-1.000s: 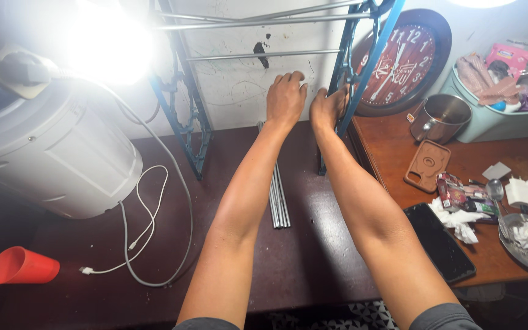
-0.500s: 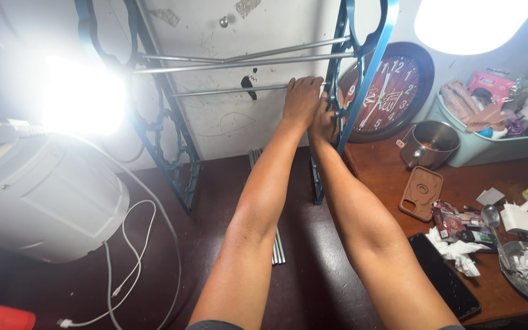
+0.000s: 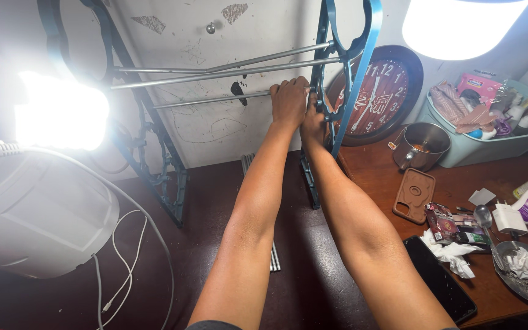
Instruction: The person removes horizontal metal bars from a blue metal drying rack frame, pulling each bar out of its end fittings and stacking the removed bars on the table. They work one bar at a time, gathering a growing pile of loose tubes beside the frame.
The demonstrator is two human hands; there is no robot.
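Nearest, a black phone (image 3: 438, 278) lies on the brown wooden counter (image 3: 392, 183). Farther out, the left hand (image 3: 289, 101) is closed around a thin grey metal rod (image 3: 212, 99). The right hand (image 3: 313, 125) grips the blue metal rack frame (image 3: 352, 67) where rod meets frame.

A round wall clock (image 3: 381, 95) with a dark rim leans against the wall at the back edge of the brown bench (image 3: 459, 183). Just right of it stands a small steel pot (image 3: 421, 145), and a pale blue tub (image 3: 490, 140) full of toiletries fills the back right corner. A brown phone case (image 3: 414, 195) lies nearer the middle, a black phone (image 3: 440, 278) at the front edge, with crumpled tissue (image 3: 450, 252) between. A white appliance (image 3: 38, 214) with a trailing white cable (image 3: 120, 269) sits on the floor, left.
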